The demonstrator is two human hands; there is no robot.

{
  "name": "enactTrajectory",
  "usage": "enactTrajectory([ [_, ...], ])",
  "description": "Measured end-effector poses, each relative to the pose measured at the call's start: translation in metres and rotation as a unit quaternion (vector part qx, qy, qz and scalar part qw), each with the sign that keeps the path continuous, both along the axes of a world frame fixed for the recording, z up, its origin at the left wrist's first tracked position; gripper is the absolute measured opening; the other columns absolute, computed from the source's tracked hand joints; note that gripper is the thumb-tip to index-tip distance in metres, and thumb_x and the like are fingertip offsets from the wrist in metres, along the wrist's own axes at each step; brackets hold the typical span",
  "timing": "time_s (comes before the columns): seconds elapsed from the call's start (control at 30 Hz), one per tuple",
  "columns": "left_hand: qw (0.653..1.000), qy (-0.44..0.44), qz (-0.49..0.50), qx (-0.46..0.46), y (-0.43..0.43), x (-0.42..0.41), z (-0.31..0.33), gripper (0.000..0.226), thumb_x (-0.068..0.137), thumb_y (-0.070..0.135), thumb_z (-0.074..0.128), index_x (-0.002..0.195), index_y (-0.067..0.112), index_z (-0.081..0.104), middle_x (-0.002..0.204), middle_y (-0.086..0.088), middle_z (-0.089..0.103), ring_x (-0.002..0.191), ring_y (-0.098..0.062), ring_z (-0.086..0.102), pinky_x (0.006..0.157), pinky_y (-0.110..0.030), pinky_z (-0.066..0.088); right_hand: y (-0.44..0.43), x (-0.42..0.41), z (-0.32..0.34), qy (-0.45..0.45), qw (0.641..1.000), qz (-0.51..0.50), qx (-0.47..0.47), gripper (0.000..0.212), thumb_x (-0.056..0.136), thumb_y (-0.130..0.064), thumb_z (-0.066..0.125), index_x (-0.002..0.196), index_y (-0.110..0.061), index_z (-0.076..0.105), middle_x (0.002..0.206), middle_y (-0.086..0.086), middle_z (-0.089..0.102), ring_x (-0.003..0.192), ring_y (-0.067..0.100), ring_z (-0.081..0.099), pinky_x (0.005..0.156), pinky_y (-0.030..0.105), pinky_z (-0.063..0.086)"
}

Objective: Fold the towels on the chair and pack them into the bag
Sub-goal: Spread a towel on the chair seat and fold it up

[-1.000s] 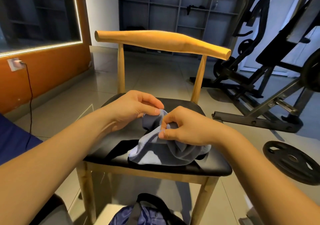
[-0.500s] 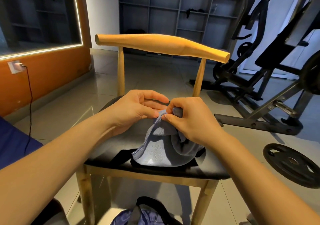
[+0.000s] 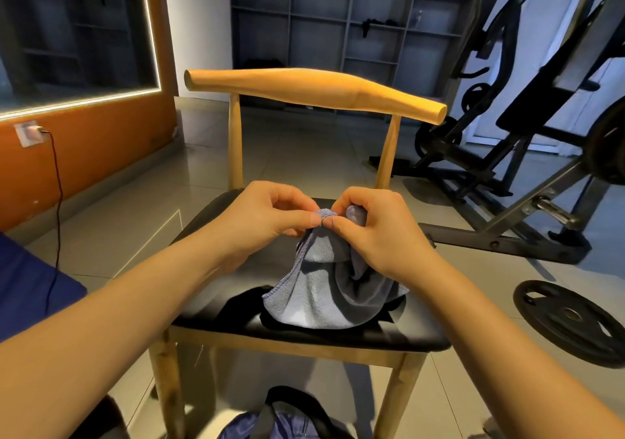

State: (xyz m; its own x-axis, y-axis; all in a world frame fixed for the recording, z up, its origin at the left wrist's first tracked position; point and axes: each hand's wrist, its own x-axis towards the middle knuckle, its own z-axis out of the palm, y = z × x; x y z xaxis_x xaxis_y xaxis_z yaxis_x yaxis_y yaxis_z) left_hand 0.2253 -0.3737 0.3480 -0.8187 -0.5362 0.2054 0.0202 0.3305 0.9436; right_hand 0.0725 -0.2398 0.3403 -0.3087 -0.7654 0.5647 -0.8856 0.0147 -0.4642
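A grey-blue towel (image 3: 318, 300) hangs bunched above the black seat of a wooden chair (image 3: 209, 222), its lower part resting on the seat. My left hand (image 3: 270, 215) pinches the towel's top edge between thumb and fingers. Right beside it, my right hand (image 3: 372, 225) pinches the same edge, the two hands almost touching. A dark cloth (image 3: 389, 313) lies under the towel on the seat. The blue bag with a black strap (image 3: 287, 418) sits on the floor below the chair's front edge, partly cut off by the frame.
A black weight plate (image 3: 568, 320) lies on the floor to the right. Gym machine frames (image 3: 507, 202) stand behind it. An orange wall with a socket and a hanging cable (image 3: 57, 202) runs along the left. Grey shelving (image 3: 338, 32) fills the back.
Both hands have lifted the towel's edge higher off the seat and drawn together at its top. The towel now hangs more upright from the pinch.
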Motion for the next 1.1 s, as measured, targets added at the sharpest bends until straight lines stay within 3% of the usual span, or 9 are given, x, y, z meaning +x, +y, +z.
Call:
enactTrajectory([
  [0.13,1.0,0.016,0.0,0.023,-0.002,-0.001,-0.001,0.006,0.086,0.01,0.076,0.09,0.005,0.078,0.08,-0.009,0.072,0.071,-0.008,0.059,0.063,-0.014,0.048,0.0,-0.001,-0.001,0.009,0.999,-0.025,-0.021,0.017,0.087,-0.038,0.078,0.078,-0.026,0.07,0.067,-0.011,0.064,0.067,0.009,0.059,0.062,0.037,0.053],
  [0.27,0.999,0.026,-0.011,0.036,0.001,-0.003,0.0,0.003,0.087,0.007,0.075,0.087,0.007,0.077,0.074,-0.001,0.071,0.067,-0.004,0.059,0.062,-0.013,0.048,0.0,0.001,0.0,0.056,0.997,-0.044,-0.011,0.02,0.089,-0.039,0.076,0.077,-0.025,0.068,0.066,-0.008,0.063,0.066,0.014,0.058,0.061,0.038,0.051],
  [0.43,0.997,0.054,0.055,0.012,0.003,-0.006,-0.001,0.005,0.087,0.0,0.073,0.09,-0.002,0.077,0.07,0.002,0.073,0.063,0.001,0.063,0.06,-0.01,0.047,0.003,0.003,0.004,0.091,0.996,-0.019,0.004,0.018,0.089,-0.04,0.075,0.081,-0.024,0.068,0.07,-0.008,0.065,0.07,0.016,0.061,0.063,0.039,0.053],
  [0.63,0.998,0.041,0.05,0.012,0.007,-0.009,-0.004,0.003,0.086,0.006,0.076,0.084,0.005,0.079,0.075,-0.004,0.074,0.066,-0.005,0.062,0.06,-0.012,0.047,0.002,0.005,0.005,0.142,0.99,-0.011,0.021,0.016,0.092,-0.037,0.072,0.087,-0.022,0.067,0.071,-0.004,0.065,0.069,0.021,0.059,0.062,0.04,0.051],
  [0.8,0.992,-0.006,0.0,0.129,0.005,-0.01,-0.004,0.008,0.088,0.01,0.074,0.084,0.008,0.081,0.085,-0.013,0.07,0.073,-0.015,0.058,0.067,-0.02,0.053,0.003,0.006,0.003,0.136,0.991,-0.009,0.004,0.011,0.09,-0.031,0.072,0.087,-0.023,0.065,0.072,-0.008,0.063,0.071,0.018,0.059,0.063,0.034,0.049],
  [0.93,0.983,-0.001,0.027,0.183,0.003,-0.011,-0.005,0.01,0.087,0.01,0.071,0.086,0.008,0.08,0.09,-0.014,0.07,0.074,-0.015,0.063,0.069,-0.024,0.055,0.003,0.006,0.004,0.117,0.993,0.003,0.004,0.012,0.09,-0.03,0.073,0.086,-0.023,0.064,0.071,-0.011,0.059,0.069,0.014,0.057,0.062,0.031,0.047],
  [1.1,0.973,-0.01,0.04,0.227,0.006,-0.014,-0.007,0.009,0.086,0.012,0.071,0.078,0.012,0.077,0.083,-0.008,0.067,0.068,-0.014,0.061,0.075,-0.029,0.053,0.005,0.007,0.006,0.157,0.988,0.015,0.002,0.011,0.092,-0.027,0.07,0.087,-0.023,0.061,0.063,-0.013,0.048,0.062,0.015,0.05,0.057,0.029,0.038],
])
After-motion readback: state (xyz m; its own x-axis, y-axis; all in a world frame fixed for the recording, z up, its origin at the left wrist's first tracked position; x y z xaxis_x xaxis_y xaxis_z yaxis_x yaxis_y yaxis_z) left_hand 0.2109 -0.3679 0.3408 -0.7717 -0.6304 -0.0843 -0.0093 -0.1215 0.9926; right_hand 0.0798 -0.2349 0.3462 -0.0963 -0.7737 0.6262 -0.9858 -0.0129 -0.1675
